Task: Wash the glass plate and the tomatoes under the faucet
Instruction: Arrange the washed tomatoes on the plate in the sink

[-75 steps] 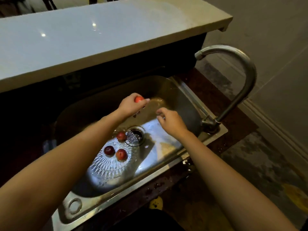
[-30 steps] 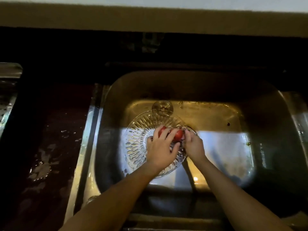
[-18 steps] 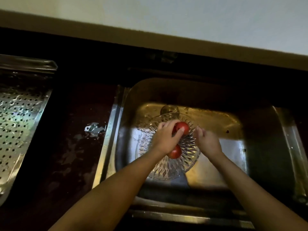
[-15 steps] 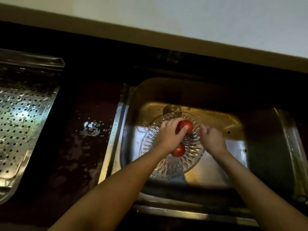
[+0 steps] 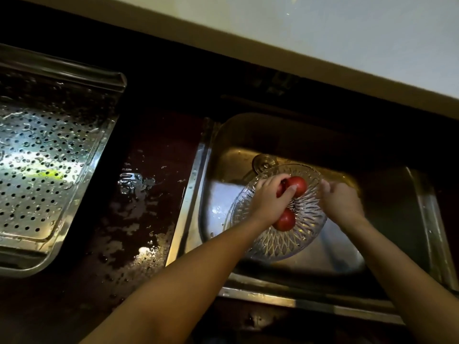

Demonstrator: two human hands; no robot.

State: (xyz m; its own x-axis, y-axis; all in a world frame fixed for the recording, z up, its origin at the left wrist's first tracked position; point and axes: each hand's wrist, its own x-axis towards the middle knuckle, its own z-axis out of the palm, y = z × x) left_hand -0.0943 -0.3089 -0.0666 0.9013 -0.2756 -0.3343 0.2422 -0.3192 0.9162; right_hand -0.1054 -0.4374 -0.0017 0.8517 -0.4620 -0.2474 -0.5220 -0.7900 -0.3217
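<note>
Fingers [image 5: 289, 192] of the left hand [image 5: 269, 202] wrap around a tomato [image 5: 298, 185] over the glass plate [image 5: 295, 242] in the sink [image 5: 188, 204]. The right hand [image 5: 340, 202] grips the plate's right rim; another tomato [image 5: 285, 220] lies nearer.

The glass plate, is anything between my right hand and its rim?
Nothing visible. The right hand is already at the rim of the glass plate; the left hand and tomatoes sit further in.
</note>
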